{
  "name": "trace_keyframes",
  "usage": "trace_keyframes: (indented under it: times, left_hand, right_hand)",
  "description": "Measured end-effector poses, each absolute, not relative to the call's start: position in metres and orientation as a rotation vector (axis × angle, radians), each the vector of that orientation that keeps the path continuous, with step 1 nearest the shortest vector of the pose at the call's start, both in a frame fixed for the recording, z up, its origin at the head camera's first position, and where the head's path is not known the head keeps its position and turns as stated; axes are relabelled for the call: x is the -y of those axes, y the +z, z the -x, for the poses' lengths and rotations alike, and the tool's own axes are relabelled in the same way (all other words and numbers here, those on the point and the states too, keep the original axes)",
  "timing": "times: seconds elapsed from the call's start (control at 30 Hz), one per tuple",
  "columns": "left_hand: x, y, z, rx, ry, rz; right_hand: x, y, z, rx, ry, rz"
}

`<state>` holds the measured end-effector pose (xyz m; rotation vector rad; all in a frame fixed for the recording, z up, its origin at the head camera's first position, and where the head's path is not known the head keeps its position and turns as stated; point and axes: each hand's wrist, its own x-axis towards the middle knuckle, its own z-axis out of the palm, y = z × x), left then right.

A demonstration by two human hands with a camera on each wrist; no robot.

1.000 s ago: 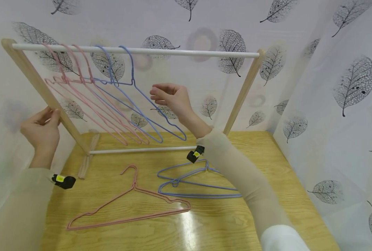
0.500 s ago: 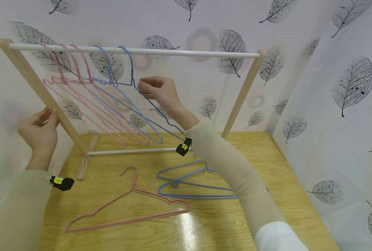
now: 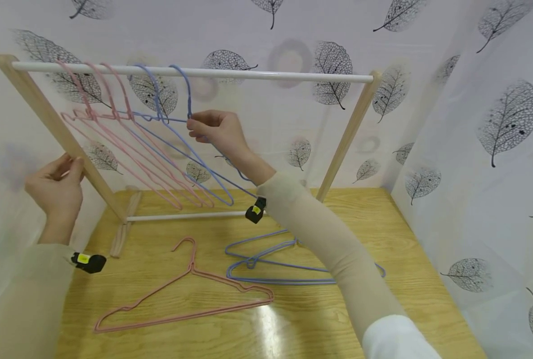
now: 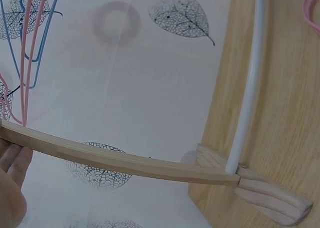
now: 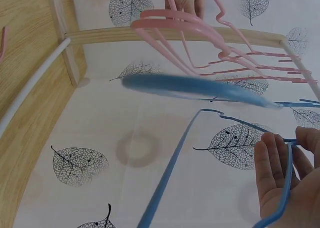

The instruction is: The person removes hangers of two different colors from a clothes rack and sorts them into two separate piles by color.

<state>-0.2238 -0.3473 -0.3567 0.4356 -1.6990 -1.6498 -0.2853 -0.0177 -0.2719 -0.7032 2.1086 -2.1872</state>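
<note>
My left hand (image 3: pixel 56 187) grips the left wooden post (image 3: pixel 59 129) of a small clothes rack, thumb and fingers on either side. My right hand (image 3: pixel 223 132) pinches the neck of a blue clothes hanger (image 3: pixel 188 94), whose hook hangs over the white top rod (image 3: pixel 271 75). In the right wrist view this blue hanger (image 5: pixel 172 168) runs down past the fingers. To its left on the rod hang another blue hanger (image 3: pixel 156 94) and several pink hangers (image 3: pixel 125 94). Part of the held hanger is hidden behind the right hand and forearm.
On the wooden table (image 3: pixel 230 339) lie a pink hanger (image 3: pixel 192 254) in front and blue hangers (image 3: pixel 289 281), partly under the right sleeve. The rack has a white lower rod (image 3: pixel 194 216) and a right post (image 3: pixel 349 129). A leaf-print curtain (image 3: pixel 428 124) stands behind.
My right hand has moved left to the nearest blue hanger and now pinches its neck. The left hand stays on the post, and the hung hangers look unmoved.
</note>
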Motion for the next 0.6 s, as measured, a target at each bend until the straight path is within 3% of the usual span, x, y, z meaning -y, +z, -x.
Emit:
trace_keyframes:
  times: [0.6]
  left_hand:
    - [0.350,-0.360,0.226,1.705,-1.644,-0.423]
  right_hand:
    - [0.006,-0.263,0.279,-2.136,-2.302,0.724]
